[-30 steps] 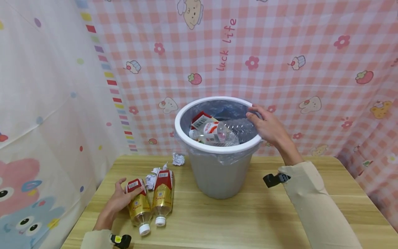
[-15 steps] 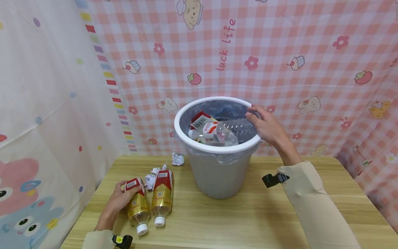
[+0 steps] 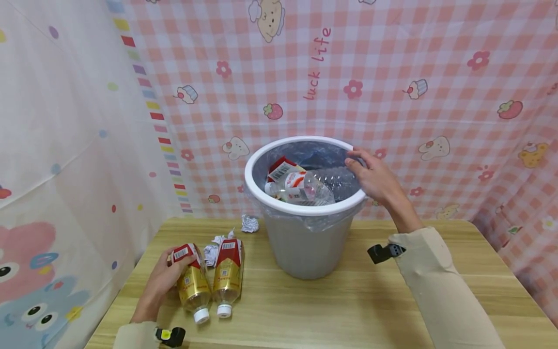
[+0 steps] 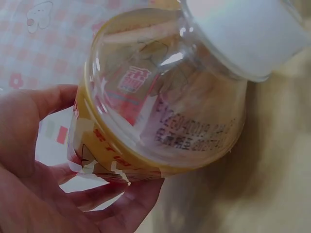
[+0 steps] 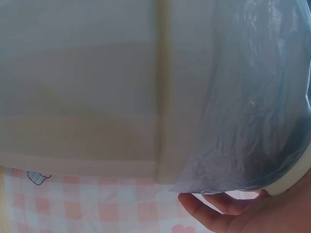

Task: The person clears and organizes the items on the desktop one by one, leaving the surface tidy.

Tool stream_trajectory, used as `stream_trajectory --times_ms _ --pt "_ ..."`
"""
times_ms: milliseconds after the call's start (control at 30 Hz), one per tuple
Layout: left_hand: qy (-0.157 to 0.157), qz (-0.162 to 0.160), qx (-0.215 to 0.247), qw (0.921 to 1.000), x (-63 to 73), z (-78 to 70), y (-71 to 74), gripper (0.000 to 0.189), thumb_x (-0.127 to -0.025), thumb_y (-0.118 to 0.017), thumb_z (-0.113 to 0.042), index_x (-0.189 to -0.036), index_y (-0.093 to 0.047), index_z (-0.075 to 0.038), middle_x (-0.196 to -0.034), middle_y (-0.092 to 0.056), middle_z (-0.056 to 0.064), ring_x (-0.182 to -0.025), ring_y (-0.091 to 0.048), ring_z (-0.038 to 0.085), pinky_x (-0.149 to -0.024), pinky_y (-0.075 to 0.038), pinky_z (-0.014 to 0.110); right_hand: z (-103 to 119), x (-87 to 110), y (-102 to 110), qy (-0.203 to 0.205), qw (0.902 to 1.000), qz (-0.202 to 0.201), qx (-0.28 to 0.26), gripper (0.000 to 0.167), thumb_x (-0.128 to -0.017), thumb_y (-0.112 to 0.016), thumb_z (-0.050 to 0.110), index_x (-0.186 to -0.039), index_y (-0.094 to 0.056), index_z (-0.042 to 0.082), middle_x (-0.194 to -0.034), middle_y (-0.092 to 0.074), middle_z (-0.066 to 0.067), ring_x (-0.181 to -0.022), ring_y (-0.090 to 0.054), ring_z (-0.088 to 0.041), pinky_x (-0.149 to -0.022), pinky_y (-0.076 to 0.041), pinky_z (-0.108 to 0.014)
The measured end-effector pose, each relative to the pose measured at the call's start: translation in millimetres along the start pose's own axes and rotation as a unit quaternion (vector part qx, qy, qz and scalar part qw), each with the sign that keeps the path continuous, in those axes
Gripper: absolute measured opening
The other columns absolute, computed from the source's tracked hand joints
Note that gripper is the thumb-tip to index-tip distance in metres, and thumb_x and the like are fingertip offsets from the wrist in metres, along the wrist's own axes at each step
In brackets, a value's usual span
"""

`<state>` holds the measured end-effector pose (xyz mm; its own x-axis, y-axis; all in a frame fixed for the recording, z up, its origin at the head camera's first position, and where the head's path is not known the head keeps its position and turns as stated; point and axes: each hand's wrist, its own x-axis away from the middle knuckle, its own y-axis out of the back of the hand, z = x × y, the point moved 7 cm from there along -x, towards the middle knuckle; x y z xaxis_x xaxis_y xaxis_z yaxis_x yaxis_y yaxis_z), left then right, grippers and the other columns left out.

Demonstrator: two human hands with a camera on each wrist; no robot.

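My left hand (image 3: pixel 163 278) grips a plastic drink bottle (image 3: pixel 192 281) with a gold-and-red label and white cap, thumb and fingers on either side of it. The left wrist view shows the fingers wrapped round the label of this bottle (image 4: pixel 146 107), its cap pointing away from the palm. A second bottle (image 3: pixel 228 271) of the same kind lies just to its right on the table. At the grey trash bin (image 3: pixel 305 247), my right hand (image 3: pixel 377 179) holds the right side of the white rim. A clear liner (image 5: pixel 248 111) covers that rim, and the right fingertips touch it in the right wrist view.
Inside the bin lie a clear bottle (image 3: pixel 301 186) and a red carton-like piece (image 3: pixel 281 167). Crumpled paper (image 3: pixel 211 253) sits behind the two drink bottles, and another paper ball (image 3: pixel 250 223) lies left of the bin on the wooden table (image 3: pixel 331 310). Patterned cloth (image 3: pixel 383 58) hangs behind.
My left hand has closed more firmly round the left bottle, which has shifted slightly left and up. The right hand stays on the bin's rim.
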<state>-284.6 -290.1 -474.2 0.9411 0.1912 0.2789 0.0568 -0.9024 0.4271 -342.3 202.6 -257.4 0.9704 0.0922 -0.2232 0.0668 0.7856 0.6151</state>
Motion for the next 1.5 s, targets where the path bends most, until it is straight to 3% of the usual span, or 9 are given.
stream_trajectory --times_ms 233,433,700,967,1500 --pt "-0.043 -0.019 0.018 0.9987 2.7 -19.2 6.9 0.087 -0.09 -0.065 -0.052 -0.15 -0.024 -0.004 -0.14 -0.043 0.027 -0.111 -0.055 0.032 -0.08 -0.053 0.041 -0.2 -0.1 -0.4 -0.001 1.0 0.003 -0.005 0.056 -0.104 -0.041 0.042 -0.15 -0.04 0.01 -0.162 -0.026 -0.011 -0.142 -0.034 -0.041 -0.114 -0.023 -0.061" --pt "-0.049 -0.03 0.029 0.9979 9.1 -36.7 9.7 0.085 -0.094 -0.061 -0.049 -0.154 -0.019 -0.007 -0.147 -0.037 0.027 -0.125 -0.047 0.036 -0.092 -0.047 0.039 -1.0 -0.6 -0.6 -0.002 1.0 0.003 -0.003 0.058 -0.104 -0.04 0.044 -0.151 -0.039 0.01 -0.162 -0.026 -0.011 -0.141 -0.034 -0.041 -0.113 -0.024 -0.061" --pt "-0.041 -0.034 0.079 0.9955 15.4 -51.6 8.1 0.086 -0.095 -0.06 -0.047 -0.157 -0.011 -0.014 -0.151 -0.031 0.025 -0.125 -0.046 0.035 -0.082 -0.052 0.032 -0.5 -0.1 -0.8 0.0 1.0 0.003 -0.003 0.057 -0.104 -0.041 0.043 -0.15 -0.04 0.009 -0.163 -0.025 -0.01 -0.143 -0.032 -0.041 -0.114 -0.022 -0.061" --pt "-0.049 -0.043 0.085 0.9943 16.5 -59.9 6.8 0.082 -0.095 -0.059 -0.049 -0.158 -0.014 -0.022 -0.15 -0.034 0.022 -0.125 -0.046 0.036 -0.081 -0.052 0.032 -1.3 -0.7 -0.2 0.003 1.0 0.0 0.0 0.057 -0.104 -0.04 0.043 -0.15 -0.04 0.009 -0.161 -0.028 -0.012 -0.141 -0.035 -0.042 -0.114 -0.023 -0.061" --pt "-0.095 -0.027 0.082 0.9917 19.9 -80.6 -0.6 0.076 -0.098 -0.056 -0.045 -0.158 -0.013 -0.028 -0.15 -0.035 0.023 -0.125 -0.045 0.034 -0.078 -0.049 0.031 -1.7 -0.4 -0.6 -0.001 0.9999 0.006 -0.011 0.056 -0.105 -0.041 0.043 -0.15 -0.04 0.009 -0.163 -0.023 -0.009 -0.143 -0.032 -0.041 -0.114 -0.023 -0.061"
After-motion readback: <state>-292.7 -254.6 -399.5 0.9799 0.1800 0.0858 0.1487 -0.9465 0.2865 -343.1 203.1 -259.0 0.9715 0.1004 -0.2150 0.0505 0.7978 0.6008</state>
